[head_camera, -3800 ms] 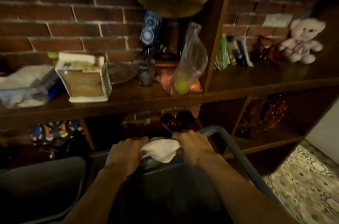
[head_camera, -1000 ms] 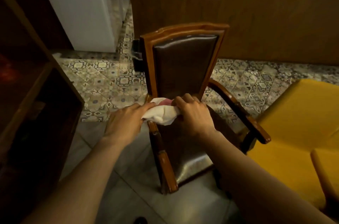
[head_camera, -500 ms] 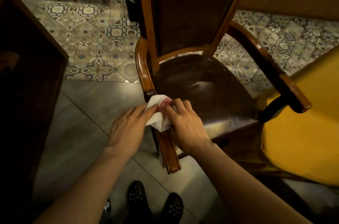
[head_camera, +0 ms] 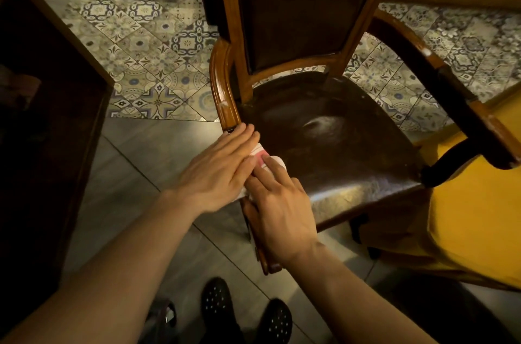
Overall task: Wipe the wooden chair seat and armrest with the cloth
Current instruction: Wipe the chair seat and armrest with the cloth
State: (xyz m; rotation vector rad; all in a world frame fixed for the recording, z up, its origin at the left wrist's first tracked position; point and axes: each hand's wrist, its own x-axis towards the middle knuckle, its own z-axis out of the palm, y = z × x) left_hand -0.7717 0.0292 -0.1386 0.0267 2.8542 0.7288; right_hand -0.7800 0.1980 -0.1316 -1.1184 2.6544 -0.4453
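Both hands flat, fingers together, pressing the cloth point(head_camera: 266, 156) onto the left armrest point(head_camera: 224, 90): left hand point(head_camera: 217, 169) on top, right hand point(head_camera: 282, 202) just beside, touching it. Not clamped, palms pinning it. Cloth mostly hidden, sits where armrest meets seat point(head_camera: 332, 140) edge. To wipe well: probably keep pressure even, slide along the rail, then sweep the seat; dull patch mid-seat looks unwiped.

Two hands are covering most of the cloth point(head_camera: 269, 157), leaving only a pale corner showing; the right hand point(head_camera: 282, 211) is hiding the near armrest's point(head_camera: 225, 90) middle, while the frame's top is cropping the chair back point(head_camera: 304, 5).
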